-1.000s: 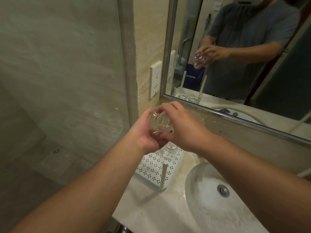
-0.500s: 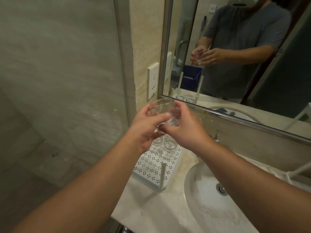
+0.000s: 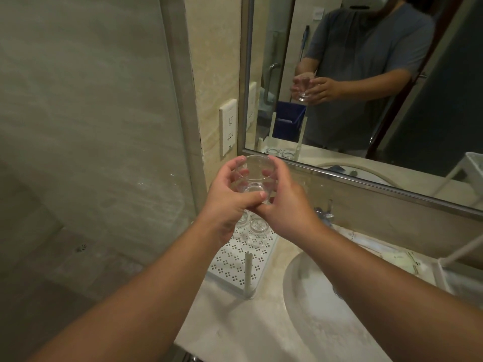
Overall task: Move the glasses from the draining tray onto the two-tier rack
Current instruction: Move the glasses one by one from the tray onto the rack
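Note:
I hold a clear drinking glass [image 3: 253, 176] upright in the air with both hands. My left hand [image 3: 230, 202] grips its left side, thumb across the base. My right hand [image 3: 285, 205] curls round its right side. Straight below, the white perforated draining tray [image 3: 235, 262] lies on the counter with an upright white post at its near corner. Two more clear glasses [image 3: 257, 227] stand on the tray's far end, partly hidden by my hands. A white wire-framed rack [image 3: 449, 267] shows at the right edge, only partly in view.
A round white basin [image 3: 313, 314] is sunk into the beige counter right of the tray. The mirror [image 3: 366, 87] on the back wall reflects me and the glass. A glass shower partition [image 3: 91, 126] stands close on the left. A wall socket [image 3: 228, 126] sits beside the mirror.
The glass has turned from tilted with its mouth facing me to upright and risen a little. Both hands have stayed on it. The view has shifted, bringing the rack into sight at the right.

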